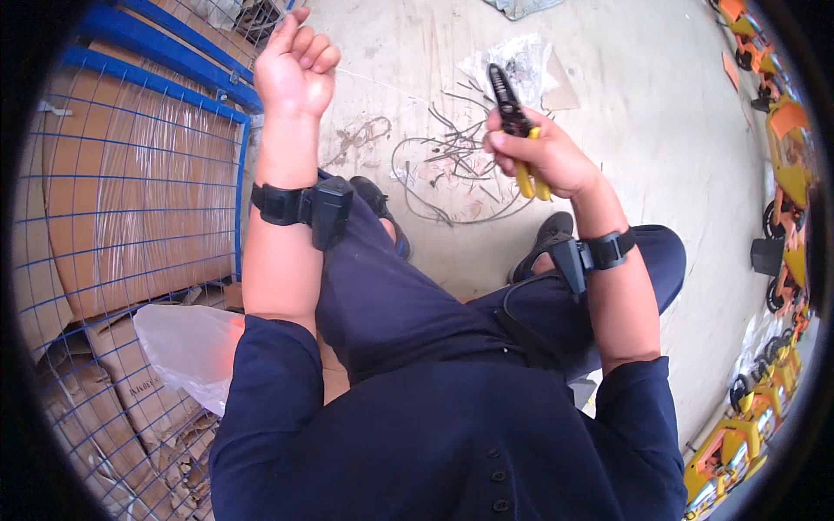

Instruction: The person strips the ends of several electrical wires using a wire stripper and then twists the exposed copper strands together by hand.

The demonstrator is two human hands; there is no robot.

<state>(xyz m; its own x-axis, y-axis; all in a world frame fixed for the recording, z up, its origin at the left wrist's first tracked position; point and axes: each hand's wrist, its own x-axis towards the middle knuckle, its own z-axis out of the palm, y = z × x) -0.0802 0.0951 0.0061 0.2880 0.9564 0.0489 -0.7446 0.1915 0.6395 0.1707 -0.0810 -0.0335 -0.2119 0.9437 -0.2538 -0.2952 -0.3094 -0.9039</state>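
My left hand (297, 69) is raised at the upper left with fingers curled and thumb pinched; what it holds is too small to make out. A thin white strand (369, 78) runs beside it toward the middle. My right hand (556, 161) grips black wire-stripping pliers (507, 100) by yellow handles, jaws pointing up. Beyond it lie a crumpled clear plastic bag (521, 61) and scattered dark cable offcuts (456, 143) on the pale floor (400, 35). Both forearms wear black straps with boxy devices.
A blue wire-mesh cage (239, 191) with cardboard (130, 217) stands close on my left, a translucent plastic sheet (174, 347) at its lower part. A row of yellow and orange wheeled items (789, 226) lines the right. My seated legs and dark shoes frame the cable pile.
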